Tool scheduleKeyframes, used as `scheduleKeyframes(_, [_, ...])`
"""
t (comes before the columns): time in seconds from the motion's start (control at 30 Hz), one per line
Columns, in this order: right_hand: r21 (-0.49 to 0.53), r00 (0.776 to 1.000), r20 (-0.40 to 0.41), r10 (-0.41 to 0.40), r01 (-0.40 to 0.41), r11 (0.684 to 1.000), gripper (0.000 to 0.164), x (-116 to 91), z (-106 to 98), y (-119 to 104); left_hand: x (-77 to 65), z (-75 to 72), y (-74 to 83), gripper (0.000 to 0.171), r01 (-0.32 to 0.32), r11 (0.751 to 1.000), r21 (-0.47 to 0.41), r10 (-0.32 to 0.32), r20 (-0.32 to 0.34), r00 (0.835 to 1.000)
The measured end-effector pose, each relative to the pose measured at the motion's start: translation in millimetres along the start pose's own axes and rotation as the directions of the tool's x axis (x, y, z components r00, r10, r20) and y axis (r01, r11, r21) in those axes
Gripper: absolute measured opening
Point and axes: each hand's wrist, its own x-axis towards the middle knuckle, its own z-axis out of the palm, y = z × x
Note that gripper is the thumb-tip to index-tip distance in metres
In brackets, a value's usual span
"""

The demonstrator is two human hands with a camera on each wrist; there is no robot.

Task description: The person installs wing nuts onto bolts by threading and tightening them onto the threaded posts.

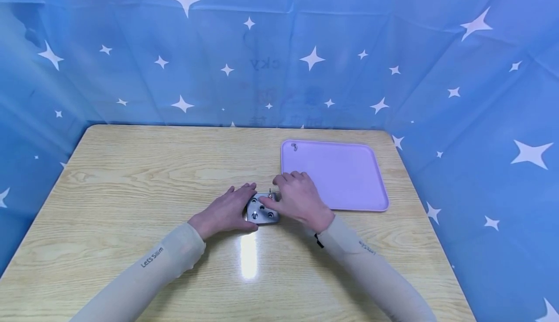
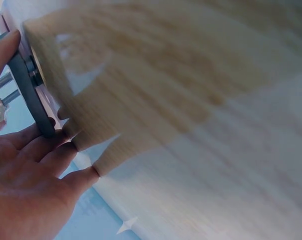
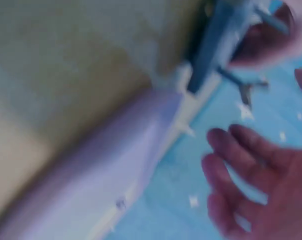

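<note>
A metal plate (image 1: 262,214) with several holes lies at the middle of the wooden table. My left hand (image 1: 229,210) grips its left side, thumb at the near edge and fingers at the far edge. The left wrist view shows the plate (image 2: 28,95) edge-on, with threaded bolts standing out of it and a wing nut (image 2: 0,109) on one. Beside the plate's right side is my right hand (image 1: 299,198). In the right wrist view its loosely bent fingers (image 3: 241,162) are apart from the wing nut (image 3: 247,92), holding nothing visible.
A purple tray (image 1: 349,176) lies to the right, behind my right hand. In its far left corner sits a small metal piece (image 1: 294,146), too small to name surely. A blue curtain (image 1: 209,45) with white stars hangs behind the table (image 1: 131,176).
</note>
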Motion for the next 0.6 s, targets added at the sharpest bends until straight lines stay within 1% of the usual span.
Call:
scheduleKeyframes(0.03, [0.019,0.999,0.028,-0.026,0.025,1.0,0.052,0,-4,3,-0.1,-0.3,-0.1,0.098,0.0,1.0,-0.002,0.0,-0.001,1.0])
scheduleKeyframes(0.1, [0.06,0.99,0.081,-0.113,0.108,0.992,0.046,0,-10,9,-0.3,-1.0,-0.4,0.098,0.005,1.0,-0.004,-0.005,0.002,1.0])
scheduleKeyframes(0.2, [0.099,0.958,0.126,-0.259,0.248,0.964,0.041,2,-15,17,-0.7,-1.2,-0.9,0.098,0.012,1.0,-0.003,-0.012,0.007,1.0])
scheduleKeyframes(0.27, [0.102,0.943,0.121,-0.309,0.298,0.949,0.035,2,-15,19,-0.7,-0.5,-1.0,0.098,0.011,1.0,-0.007,-0.011,0.007,1.0])
scheduleKeyframes(0.33, [0.091,0.94,0.097,-0.326,0.318,0.944,0.028,3,-13,19,-0.2,0.3,-1.2,0.097,0.008,1.0,-0.006,-0.008,0.007,1.0])
scheduleKeyframes(0.43, [0.075,0.946,0.052,-0.32,0.316,0.946,0.02,4,-9,16,0.0,1.0,-0.8,0.096,0.003,1.0,-0.009,-0.003,0.003,1.0])
scheduleKeyframes(0.5, [0.057,0.952,0.017,-0.305,0.304,0.951,0.015,4,-6,13,-0.1,0.8,-0.4,0.096,0.005,1.0,-0.008,-0.005,0.004,1.0])
scheduleKeyframes(0.6, [0.031,0.965,-0.036,-0.26,0.261,0.965,0.009,4,-2,6,-0.2,0.8,0.2,0.097,0.01,1.0,-0.007,-0.01,0.007,1.0])
